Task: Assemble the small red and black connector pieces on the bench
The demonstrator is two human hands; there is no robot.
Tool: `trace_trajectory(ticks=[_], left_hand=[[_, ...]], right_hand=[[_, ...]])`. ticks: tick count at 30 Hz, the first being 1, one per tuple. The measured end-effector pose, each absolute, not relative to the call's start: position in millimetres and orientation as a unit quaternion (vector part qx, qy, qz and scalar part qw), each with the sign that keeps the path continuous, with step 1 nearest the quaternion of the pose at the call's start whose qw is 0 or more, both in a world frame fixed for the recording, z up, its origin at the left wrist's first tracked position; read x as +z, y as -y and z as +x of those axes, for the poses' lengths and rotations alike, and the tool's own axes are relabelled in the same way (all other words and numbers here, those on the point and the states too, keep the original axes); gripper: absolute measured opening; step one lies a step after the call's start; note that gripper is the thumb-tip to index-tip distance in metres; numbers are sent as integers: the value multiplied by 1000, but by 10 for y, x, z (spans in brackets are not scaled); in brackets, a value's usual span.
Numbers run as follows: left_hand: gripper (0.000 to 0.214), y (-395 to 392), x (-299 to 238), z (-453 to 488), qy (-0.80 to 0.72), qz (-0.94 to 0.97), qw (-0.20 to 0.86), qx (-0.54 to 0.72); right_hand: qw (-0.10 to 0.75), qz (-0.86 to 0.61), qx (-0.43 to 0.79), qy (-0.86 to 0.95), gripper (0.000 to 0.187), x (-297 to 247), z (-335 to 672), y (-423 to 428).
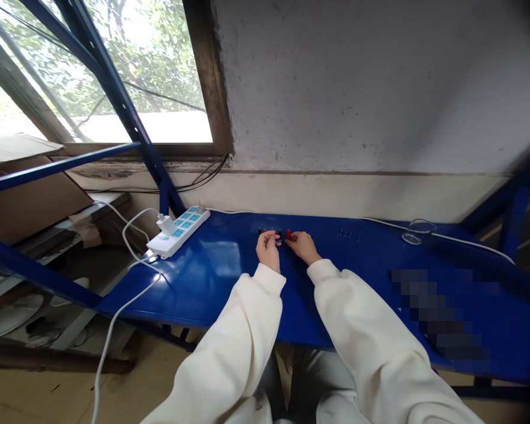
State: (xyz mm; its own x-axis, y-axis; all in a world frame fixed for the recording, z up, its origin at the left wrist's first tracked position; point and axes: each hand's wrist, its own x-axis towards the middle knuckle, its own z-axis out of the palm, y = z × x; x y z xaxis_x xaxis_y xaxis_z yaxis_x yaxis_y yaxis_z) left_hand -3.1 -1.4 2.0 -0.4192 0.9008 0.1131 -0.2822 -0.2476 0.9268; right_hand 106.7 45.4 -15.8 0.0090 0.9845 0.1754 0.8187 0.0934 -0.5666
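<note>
Both my hands rest at the far middle of a blue metal table (212, 277), side by side, in white sleeves. My left hand (268, 248) has its fingers curled round small dark and pink pieces (265, 232) standing in a short row. My right hand (303, 245) pinches a small red piece (288, 234) at the right end of that row. A small black piece (280, 234) stands between the two hands. The pieces are too small to name.
A white power strip (179, 231) with teal sockets lies at the table's far left, its white cord (115, 321) hanging off the edge. A row of tiny dark pieces (347, 234) and clear rings (411, 238) lie to the right. A blurred patch covers the near right. Blue shelf beams (39, 274) stand left.
</note>
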Motion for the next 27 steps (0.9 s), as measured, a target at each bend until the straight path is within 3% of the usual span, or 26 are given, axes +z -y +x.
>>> trace_trajectory(ticks=[7, 11, 17, 27], left_hand=[[14, -10, -17, -23, -491, 388, 439, 645], [17, -26, -71, -4, -512, 481, 459, 544], [22, -18, -148, 7, -533, 597, 354, 484], [33, 61, -86, -34, -568, 619, 270, 470]], right_hand=[[264, -671, 178, 670, 23, -126, 1116, -396], [312, -662, 158, 663, 27, -126, 1220, -261], [408, -614, 133, 662, 23, -153, 1337, -10], [415, -587, 118, 685, 22, -176, 1343, 60]])
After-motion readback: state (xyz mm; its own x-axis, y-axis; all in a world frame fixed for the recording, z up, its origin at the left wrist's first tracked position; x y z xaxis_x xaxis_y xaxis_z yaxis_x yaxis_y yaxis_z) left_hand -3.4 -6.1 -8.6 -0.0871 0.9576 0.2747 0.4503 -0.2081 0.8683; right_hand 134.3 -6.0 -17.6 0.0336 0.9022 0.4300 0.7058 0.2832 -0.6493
